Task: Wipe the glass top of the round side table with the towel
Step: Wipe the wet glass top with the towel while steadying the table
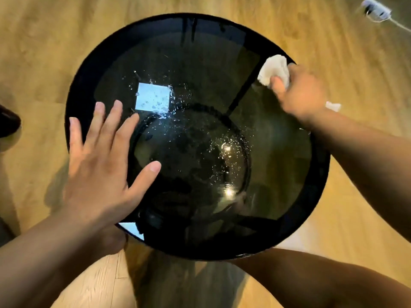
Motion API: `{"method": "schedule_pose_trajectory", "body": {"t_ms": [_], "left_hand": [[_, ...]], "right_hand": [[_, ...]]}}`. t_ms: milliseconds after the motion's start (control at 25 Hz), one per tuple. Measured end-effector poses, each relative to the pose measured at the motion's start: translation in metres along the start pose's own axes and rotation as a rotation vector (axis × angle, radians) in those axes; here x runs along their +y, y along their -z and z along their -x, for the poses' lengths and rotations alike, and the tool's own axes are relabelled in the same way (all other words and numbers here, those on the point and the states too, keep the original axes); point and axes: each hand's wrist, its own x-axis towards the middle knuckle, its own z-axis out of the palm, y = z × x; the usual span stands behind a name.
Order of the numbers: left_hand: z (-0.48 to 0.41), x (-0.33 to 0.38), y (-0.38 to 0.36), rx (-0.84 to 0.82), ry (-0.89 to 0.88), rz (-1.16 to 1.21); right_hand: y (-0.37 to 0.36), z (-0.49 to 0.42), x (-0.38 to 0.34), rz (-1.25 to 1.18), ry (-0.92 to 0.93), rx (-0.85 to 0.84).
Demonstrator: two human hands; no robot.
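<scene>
Far left of the table, a dark object (9, 121) sat on the wood floor (44, 52), cut off by the frame edge; couldn't tell what it was.

Your left hand (100, 170) lay flat, palm down, on the table's (84, 70) left side, fingers (115, 123) spread wide, thumb pointing toward the centre. It held nothing. The heel of the hand hung over the rim; fingertips reached onto the glass (200, 70).

Mid-table, the dark glass showed water droplets (191, 138) scattered across the centre, a bright square reflection (153, 97) left of centre and two small light glints (229, 170) lower right of centre. The frame's ring and struts showed through the glass.

At the table's upper-right rim, your right hand (300, 92) was closed round the towel (275, 68), thumb pressed on top. The white towel was bunched, sticking out past the fingers toward the table's far side, w/ a small tail (333, 106) poking out by the wrist. Hand was motion-blurred. Towel was on the glass right at the rim, well apart from the droplets.

Beyond the table, top right, a white plug & cable (378, 10) lay on the floor.

Your bare legs showed below the table.
</scene>
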Motion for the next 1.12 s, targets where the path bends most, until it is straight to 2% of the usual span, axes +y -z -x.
{"method": "schedule_pose_trajectory", "body": {"t_ms": [160, 320, 400, 520, 680, 760, 880, 1000, 1080, 1120], "left_hand": [[-0.001, -0.001, -0.001, -0.014, -0.032, -0.008], [-0.004, -0.006, -0.002, -0.032, -0.037, -0.014], [-0.003, -0.007, -0.002, -0.031, -0.029, -0.036], [-0.002, -0.005, -0.001, -0.021, 0.01, -0.04], [-0.002, 0.001, 0.002, -0.031, 0.055, -0.052], [-0.003, 0.004, 0.005, -0.044, 0.074, -0.039], [-0.002, 0.006, 0.005, -0.059, 0.078, -0.062], [-0.002, 0.004, 0.001, -0.037, 0.048, -0.077], [-0.002, 0.0, -0.002, -0.027, 0.03, -0.083], [-0.003, -0.002, -0.004, -0.023, 0.018, -0.089]], "right_hand": [[-0.018, -0.115, -0.035, 0.062, -0.018, 0.053], [-0.023, -0.126, -0.047, 0.02, 0.086, 0.115], [-0.016, -0.106, -0.034, 0.029, 0.079, 0.037], [0.002, -0.049, -0.002, 0.041, -0.034, -0.048], [0.036, 0.09, 0.024, -0.086, -0.061, -0.153], [0.051, 0.174, 0.006, -0.183, -0.01, -0.139], [0.056, 0.259, -0.048, -0.301, 0.211, -0.165], [0.048, 0.244, -0.045, -0.335, 0.468, -0.169], [0.041, 0.208, -0.026, -0.272, 0.514, -0.154], [0.037, 0.185, -0.018, -0.246, 0.475, -0.128]]}}
